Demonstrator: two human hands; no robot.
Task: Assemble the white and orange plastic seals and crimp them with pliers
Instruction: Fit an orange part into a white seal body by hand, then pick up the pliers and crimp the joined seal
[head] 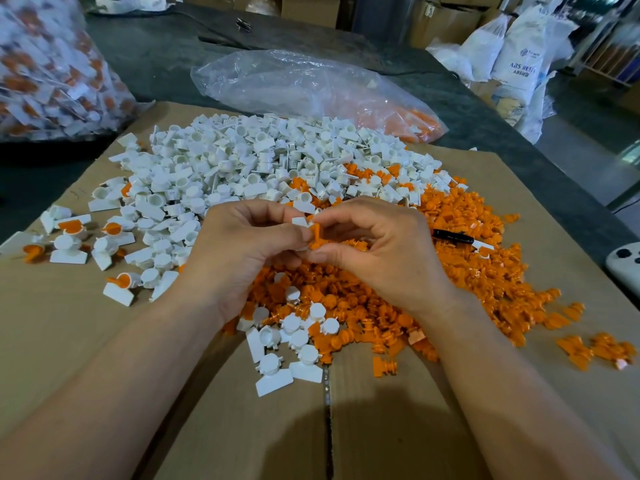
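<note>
My left hand [242,247] and my right hand [377,247] meet above the middle of a cardboard sheet [104,341]. The left hand's fingers curl round a white seal body [300,221], mostly hidden. The right hand pinches an orange insert [317,237] against it. A big heap of white seal bodies [259,161] lies behind the hands. A heap of orange inserts [450,271] spreads under and right of them. A black handle [453,236], perhaps the pliers, lies among the orange parts to the right.
Several assembled white-and-orange seals [74,233] lie at the left. A clear bag of such seals [52,71] stands far left. Another clear bag [311,88] holding orange parts lies behind the heap. A white device [623,265] sits at the right edge. Sacks [519,53] stand beyond the table.
</note>
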